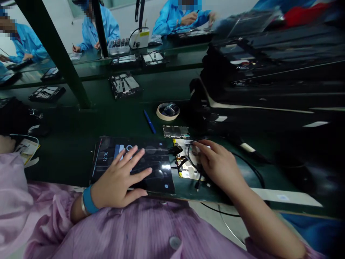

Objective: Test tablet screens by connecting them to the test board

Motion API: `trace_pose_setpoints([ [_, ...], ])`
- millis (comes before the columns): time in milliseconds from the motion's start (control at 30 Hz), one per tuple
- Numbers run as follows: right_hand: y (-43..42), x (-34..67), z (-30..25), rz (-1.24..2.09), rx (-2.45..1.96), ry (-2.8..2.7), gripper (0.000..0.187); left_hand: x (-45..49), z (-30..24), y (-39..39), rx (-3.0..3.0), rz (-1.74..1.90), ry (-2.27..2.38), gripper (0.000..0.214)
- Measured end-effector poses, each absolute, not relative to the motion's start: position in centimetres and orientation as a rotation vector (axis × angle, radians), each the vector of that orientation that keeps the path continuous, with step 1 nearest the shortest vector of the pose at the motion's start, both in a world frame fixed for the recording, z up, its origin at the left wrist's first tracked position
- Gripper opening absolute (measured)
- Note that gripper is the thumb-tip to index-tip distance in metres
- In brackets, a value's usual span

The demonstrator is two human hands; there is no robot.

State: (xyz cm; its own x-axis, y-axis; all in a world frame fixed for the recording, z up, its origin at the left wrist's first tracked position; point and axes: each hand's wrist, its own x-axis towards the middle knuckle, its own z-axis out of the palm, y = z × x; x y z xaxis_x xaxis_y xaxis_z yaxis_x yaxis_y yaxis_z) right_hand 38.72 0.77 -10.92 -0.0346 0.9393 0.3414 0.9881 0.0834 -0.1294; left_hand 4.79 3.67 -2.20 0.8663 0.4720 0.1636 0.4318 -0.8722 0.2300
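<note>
My left hand (121, 180) lies spread on the glass of a lit tablet screen (157, 181), which shows 12:00 sideways; the palm hides part of the display. At the tablet's right end, my right hand (219, 163) is closed, thumb and fingertips pinching a looped black cable (189, 155). Several plug ends of the cable hang near a silver battery pack (185, 171) with yellow edges, which sits under the loop and partly under the right hand. Just behind the battery is a bare circuit board (176, 132).
A blue pen (149, 121) and a tape roll (161, 115) lie behind the tablet. Blurred stacks of dark panels (264, 100) fill the right side. Opened devices (125, 85) stand farther back near a green post (61, 61). Several people in blue work across the bench.
</note>
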Motion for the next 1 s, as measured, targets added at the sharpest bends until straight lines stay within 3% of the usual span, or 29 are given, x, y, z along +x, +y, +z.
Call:
trace_pose_setpoints([
  [100,0.7,38.6,-10.7,-0.2,-1.898,-2.042,0.037,4.4,-2.8,3.1,2.882,0.366,0.856,0.043],
  [300,0.9,38.8,-11.0,-0.216,-1.841,-2.026,0.038,-3.4,-3.6,1.4,2.628,0.815,1.864,0.036],
  [400,0.7,38.7,-10.8,-0.26,-1.792,-1.968,0.034,-4.7,-3.6,0.8,2.419,1.067,1.962,0.039],
  [533,-1.7,36.5,-8.3,-0.417,-1.55,-1.714,0.018,-2.8,-4.3,0.7,2.103,1.119,1.891,0.041],
  [733,-5.9,32.2,-5.8,0.381,-1.503,-1.872,0.015,-0.8,-6.5,0.4,1.442,1.222,1.56,0.053],
  [1000,-5.9,31.0,-7.3,0.645,-1.72,-1.895,0.045,0.1,-6.3,-0.1,1.567,0.98,1.664,0.099],
])
